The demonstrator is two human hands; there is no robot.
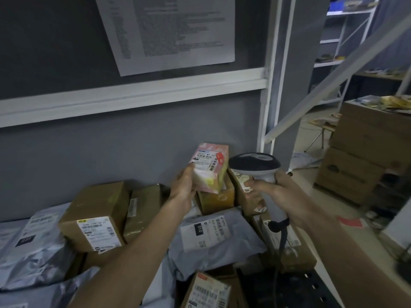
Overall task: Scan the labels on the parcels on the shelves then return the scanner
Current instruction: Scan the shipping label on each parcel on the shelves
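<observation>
My left hand holds up a small pink and yellow parcel, its white barcode label turned toward me. My right hand grips the handle of a white barcode scanner with a dark head, just right of the parcel; its black cable hangs down below my wrist. Both are raised above a shelf piled with parcels: a brown carton with a white label, a grey mailer bag with a label and a silver bag.
A white shelf beam crosses above, with a printed sheet on the grey wall. The white rack upright stands right of my hands. Stacked brown cartons sit on the floor at right. More shelving lies beyond.
</observation>
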